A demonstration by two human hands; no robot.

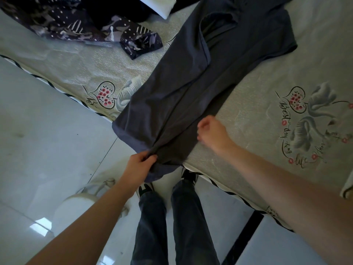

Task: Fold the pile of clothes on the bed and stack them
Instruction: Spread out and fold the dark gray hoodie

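**Dark grey T-shirt partly folded on the bed, hem held at the mattress edge**

While the dark grey T-shirt (183, 88) lies lengthwise from the top centre of the frame down to the lower centre, its left side is folded over the body, and its hem end overhangs the edge of the bed (267, 115); one short sleeve extends flat toward the upper right of the frame.

Left hand (139, 165), lower centre of the frame: fingers and thumb curled, pinching a gathered bunch of the hem fabric at the mattress edge; the cloth runs in creases up from this grip.

Right hand (211, 131), right of centre: positioned at the right edge of the shirt, close to the hem; fingers loosely curled; whether they hold the fabric or only hover beside it cannot be determined, as the hand is blurred.

A dark patterned garment (86, 23) lies crumpled in the upper left of the frame, well apart from the shirt; a white pillow (162, 4) corner shows at the top centre.

The bed sheet carries printed hearts, swans and script; the person's trouser legs (172, 226) and shoes stand on the pale tiled floor (47, 131) at the bottom centre; a white stool (76, 205) stands at the lower left.
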